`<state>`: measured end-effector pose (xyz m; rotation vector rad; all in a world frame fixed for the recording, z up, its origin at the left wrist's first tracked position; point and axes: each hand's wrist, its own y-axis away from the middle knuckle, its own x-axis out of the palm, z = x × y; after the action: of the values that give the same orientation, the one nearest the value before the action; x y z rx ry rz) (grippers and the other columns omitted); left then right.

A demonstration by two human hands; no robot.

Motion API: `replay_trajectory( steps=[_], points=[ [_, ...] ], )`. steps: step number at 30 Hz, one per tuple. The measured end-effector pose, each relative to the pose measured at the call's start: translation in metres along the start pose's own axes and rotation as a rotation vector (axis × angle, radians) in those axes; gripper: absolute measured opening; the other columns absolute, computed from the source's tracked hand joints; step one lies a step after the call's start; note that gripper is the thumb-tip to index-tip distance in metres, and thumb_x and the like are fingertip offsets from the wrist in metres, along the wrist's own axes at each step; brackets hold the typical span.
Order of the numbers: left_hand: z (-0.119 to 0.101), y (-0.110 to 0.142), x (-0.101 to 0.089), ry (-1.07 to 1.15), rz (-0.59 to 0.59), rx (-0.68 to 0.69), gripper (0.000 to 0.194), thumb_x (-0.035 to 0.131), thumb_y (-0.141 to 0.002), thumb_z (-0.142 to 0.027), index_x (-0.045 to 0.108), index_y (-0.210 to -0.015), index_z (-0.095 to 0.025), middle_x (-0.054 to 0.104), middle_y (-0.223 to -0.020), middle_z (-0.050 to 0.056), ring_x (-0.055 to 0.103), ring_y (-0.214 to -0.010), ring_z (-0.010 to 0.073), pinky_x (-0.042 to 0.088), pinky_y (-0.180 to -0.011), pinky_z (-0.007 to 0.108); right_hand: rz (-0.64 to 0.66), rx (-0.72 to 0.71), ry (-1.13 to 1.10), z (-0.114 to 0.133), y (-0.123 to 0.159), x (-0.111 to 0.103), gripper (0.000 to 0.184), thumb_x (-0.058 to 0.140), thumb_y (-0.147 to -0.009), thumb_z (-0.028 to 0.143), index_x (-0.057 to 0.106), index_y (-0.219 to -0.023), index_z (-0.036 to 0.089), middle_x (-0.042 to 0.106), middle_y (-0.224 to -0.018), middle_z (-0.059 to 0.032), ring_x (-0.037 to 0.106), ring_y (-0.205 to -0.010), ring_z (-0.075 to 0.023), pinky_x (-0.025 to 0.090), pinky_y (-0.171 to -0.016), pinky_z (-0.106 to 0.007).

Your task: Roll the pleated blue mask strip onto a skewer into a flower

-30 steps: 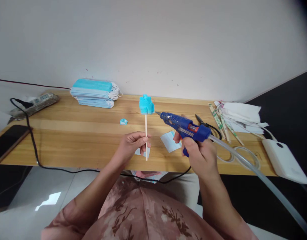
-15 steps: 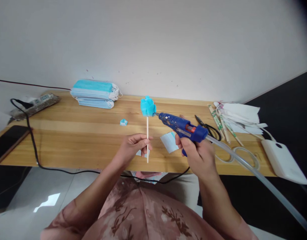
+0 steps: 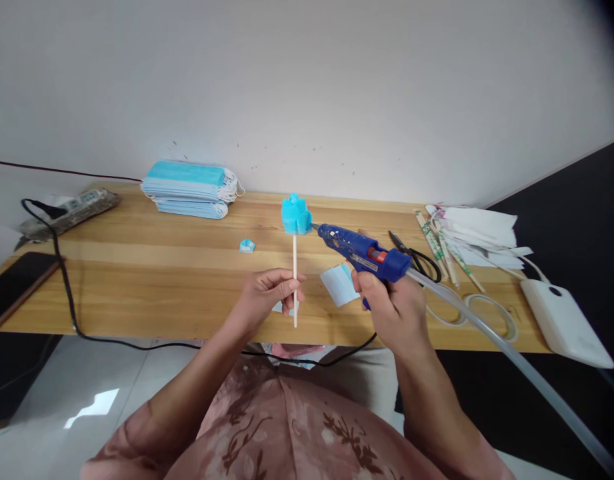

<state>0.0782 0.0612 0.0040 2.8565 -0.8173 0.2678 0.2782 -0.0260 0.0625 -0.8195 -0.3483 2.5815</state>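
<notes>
My left hand (image 3: 273,293) pinches a thin pale stick (image 3: 295,260) that stands upright. On the stick's top sits a light-blue flower (image 3: 296,215) of layered petals. My right hand (image 3: 397,307) is wrapped round the grip of a blue hot glue gun (image 3: 361,252), with a long clear glue stick (image 3: 507,353) trailing from its back. The nozzle points left and meets, or nearly meets, the flower's lower right side. Below the gun a pale blue and white piece of fabric (image 3: 339,285) lies on the table. A small blue cut piece (image 3: 247,246) rests left of the flower.
A stack of blue face masks (image 3: 187,187) stands at the back left. Further left are a power strip (image 3: 69,212) and a phone (image 3: 19,287). To the right lie scissors (image 3: 419,257), wrapped chopsticks (image 3: 431,240), white strips and a white device (image 3: 567,323). A black cord (image 3: 137,345) runs along the front edge.
The flower has turned a little on its stick, showing a different petal side. The glue gun has shifted very slightly left with my right hand. My left hand keeps its hold.
</notes>
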Motion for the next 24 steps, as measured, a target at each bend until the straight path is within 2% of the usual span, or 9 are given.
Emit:
replay_trajectory(
  steps=[10,17,20,24],
  points=[
    [-0.0009,0.0003,0.0023,-0.009,-0.01,0.015,0.043,0.083,-0.077,-0.056,0.077,-0.088,-0.015,0.073,-0.069,0.004,0.054,-0.05,0.0107,0.045,-0.047,0.024,-0.03,-0.031,0.037,-0.0027,0.0015,0.0007,0.035,0.06,-0.095,0.05,0.064,-0.073,0.024,0.058,-0.06,-0.0012,0.056,-0.057,-0.0175,0.054,-0.062,-0.032],
    [-0.0031,-0.0004,0.0047,0.028,-0.008,-0.003,0.042,0.085,-0.074,-0.055,0.077,-0.086,-0.015,0.072,-0.067,0.004,0.054,-0.049,0.0105,0.045,-0.046,0.023,-0.019,-0.04,0.028,-0.0055,0.0012,0.0013,0.035,0.06,-0.096,0.051,0.065,-0.074,0.024,0.057,-0.06,-0.0009,0.06,-0.061,-0.0194,0.055,-0.066,-0.034],
    [-0.0033,-0.0014,0.0055,0.057,-0.008,-0.008,0.041,0.086,-0.073,-0.054,0.076,-0.085,-0.016,0.072,-0.067,0.003,0.053,-0.048,0.0099,0.045,-0.046,0.023,0.027,-0.034,0.001,-0.0046,0.0007,0.001,0.035,0.059,-0.097,0.048,0.064,-0.073,0.023,0.062,-0.065,-0.0013,0.06,-0.06,-0.0168,0.055,-0.065,-0.031],
    [-0.0049,-0.0022,0.0037,0.037,-0.022,0.007,0.041,0.086,-0.073,-0.054,0.076,-0.083,-0.015,0.072,-0.067,0.003,0.052,-0.048,0.0097,0.046,-0.047,0.024,0.165,0.014,-0.047,-0.0032,0.001,-0.0009,0.038,0.054,-0.1,0.049,0.074,-0.086,0.02,0.071,-0.075,-0.0033,0.056,-0.056,-0.0128,0.048,-0.053,-0.025]
  ],
)
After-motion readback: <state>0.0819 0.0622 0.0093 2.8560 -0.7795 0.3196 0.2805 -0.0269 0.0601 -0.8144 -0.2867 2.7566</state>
